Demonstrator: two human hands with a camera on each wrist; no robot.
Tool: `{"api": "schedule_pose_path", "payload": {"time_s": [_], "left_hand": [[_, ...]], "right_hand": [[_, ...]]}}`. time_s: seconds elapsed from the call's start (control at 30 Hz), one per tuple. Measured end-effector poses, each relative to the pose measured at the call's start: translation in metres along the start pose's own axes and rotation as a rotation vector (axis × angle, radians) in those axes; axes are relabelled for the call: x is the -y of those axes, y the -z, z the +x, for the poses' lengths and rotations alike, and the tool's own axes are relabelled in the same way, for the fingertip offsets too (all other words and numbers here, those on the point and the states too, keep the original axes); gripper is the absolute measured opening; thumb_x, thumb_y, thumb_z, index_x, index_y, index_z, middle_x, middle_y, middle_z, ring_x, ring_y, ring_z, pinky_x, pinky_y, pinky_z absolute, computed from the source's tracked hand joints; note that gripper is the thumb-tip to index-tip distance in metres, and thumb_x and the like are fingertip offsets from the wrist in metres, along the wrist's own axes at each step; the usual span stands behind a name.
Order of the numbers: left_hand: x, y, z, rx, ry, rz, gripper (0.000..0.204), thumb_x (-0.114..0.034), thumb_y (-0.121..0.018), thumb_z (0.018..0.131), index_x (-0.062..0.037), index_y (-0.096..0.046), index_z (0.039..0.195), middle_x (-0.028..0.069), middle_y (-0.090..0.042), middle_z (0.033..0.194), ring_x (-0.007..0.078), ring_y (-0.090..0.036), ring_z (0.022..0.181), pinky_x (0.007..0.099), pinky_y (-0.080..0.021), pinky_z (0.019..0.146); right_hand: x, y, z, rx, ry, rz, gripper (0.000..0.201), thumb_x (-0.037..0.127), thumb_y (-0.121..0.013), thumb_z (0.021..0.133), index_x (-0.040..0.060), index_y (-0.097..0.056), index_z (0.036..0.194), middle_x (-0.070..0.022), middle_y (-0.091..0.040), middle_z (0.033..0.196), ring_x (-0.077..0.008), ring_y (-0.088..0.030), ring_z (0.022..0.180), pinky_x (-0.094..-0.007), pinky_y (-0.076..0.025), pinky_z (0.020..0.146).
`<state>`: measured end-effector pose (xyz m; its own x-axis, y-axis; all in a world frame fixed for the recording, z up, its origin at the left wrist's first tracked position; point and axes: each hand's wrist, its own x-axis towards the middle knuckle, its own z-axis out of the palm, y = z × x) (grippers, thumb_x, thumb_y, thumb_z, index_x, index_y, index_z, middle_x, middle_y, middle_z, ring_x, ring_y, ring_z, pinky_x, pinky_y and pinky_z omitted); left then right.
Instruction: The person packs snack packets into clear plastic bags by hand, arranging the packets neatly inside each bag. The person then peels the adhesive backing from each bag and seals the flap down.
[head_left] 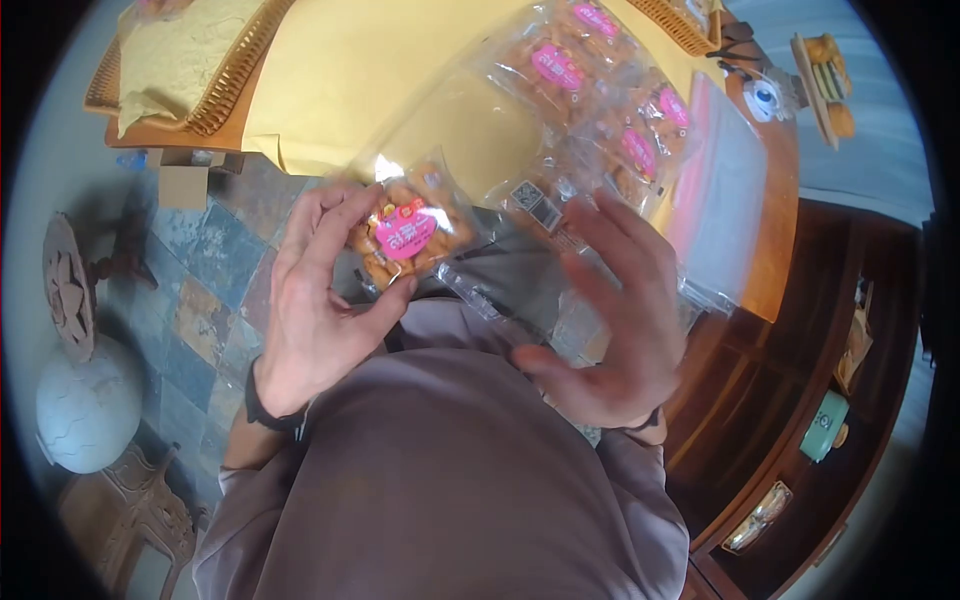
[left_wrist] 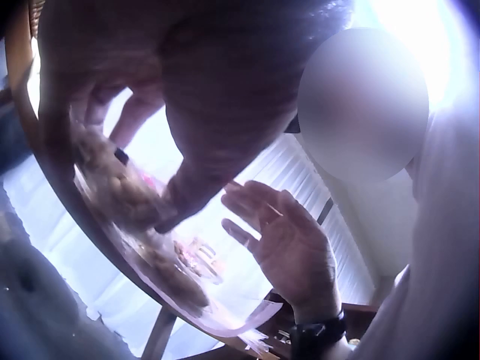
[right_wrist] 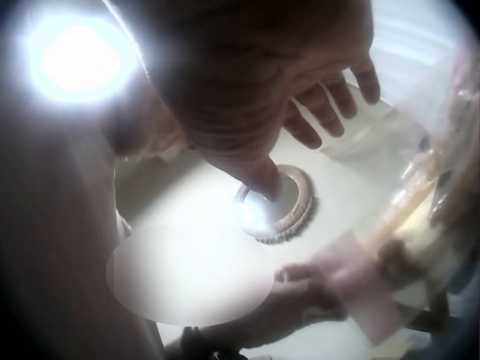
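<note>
My left hand point(head_left: 318, 300) grips a small clear packet of brown snacks with a pink label point(head_left: 408, 232), thumb at its lower edge and fingers at its upper left. In the left wrist view the left hand point(left_wrist: 217, 82) has its fingers and thumb around the packet point(left_wrist: 120, 187). The right hand point(head_left: 625, 320), blurred, is raised with spread fingers near a large clear bag point(head_left: 440, 110) holding several similar packets point(head_left: 560, 70); whether it touches the bag I cannot tell. In the right wrist view the right hand point(right_wrist: 247, 82) has its fingers apart, holding nothing.
A yellow cloth point(head_left: 310, 80) covers the table. Wicker baskets stand at its back left point(head_left: 225, 95) and back right point(head_left: 690, 30). Flat clear plastic bags point(head_left: 725, 190) lie at the right edge. Dark wooden shelves point(head_left: 760, 400) stand lower right, a pale round pot point(head_left: 90, 405) at left.
</note>
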<state>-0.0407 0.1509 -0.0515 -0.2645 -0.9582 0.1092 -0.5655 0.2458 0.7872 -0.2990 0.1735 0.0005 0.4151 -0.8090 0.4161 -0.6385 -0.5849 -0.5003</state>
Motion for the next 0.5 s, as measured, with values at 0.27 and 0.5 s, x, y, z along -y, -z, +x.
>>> {"api": "schedule_pose_path", "payload": {"time_s": [0.27,0.5], "left_hand": [[-0.001,-0.052,0.009,-0.419,-0.1,0.117,0.053,-0.004,-0.085,0.074,0.0,-0.059,0.119,0.0226,-0.053,0.127,0.0379,-0.059,0.114,0.041,-0.052,0.088],[-0.015,-0.054,0.0,-0.152,-0.045,0.141,0.048,-0.01,-0.084,0.078,0.0009,-0.055,0.115,0.0253,-0.046,0.126,0.0423,-0.057,0.112,0.0455,-0.052,0.084]], "right_hand": [[-0.009,-0.04,0.01,-0.22,0.047,-0.378,0.028,0.013,-0.083,0.076,-0.0013,-0.07,0.096,-0.0278,-0.063,0.133,-0.049,-0.053,0.132,-0.0563,-0.044,0.107],[-0.014,-0.043,0.01,-0.249,-0.028,-0.082,0.023,-0.002,-0.084,0.067,0.0018,-0.068,0.084,-0.0249,-0.067,0.129,-0.0469,-0.055,0.131,-0.0523,-0.048,0.105]]}}
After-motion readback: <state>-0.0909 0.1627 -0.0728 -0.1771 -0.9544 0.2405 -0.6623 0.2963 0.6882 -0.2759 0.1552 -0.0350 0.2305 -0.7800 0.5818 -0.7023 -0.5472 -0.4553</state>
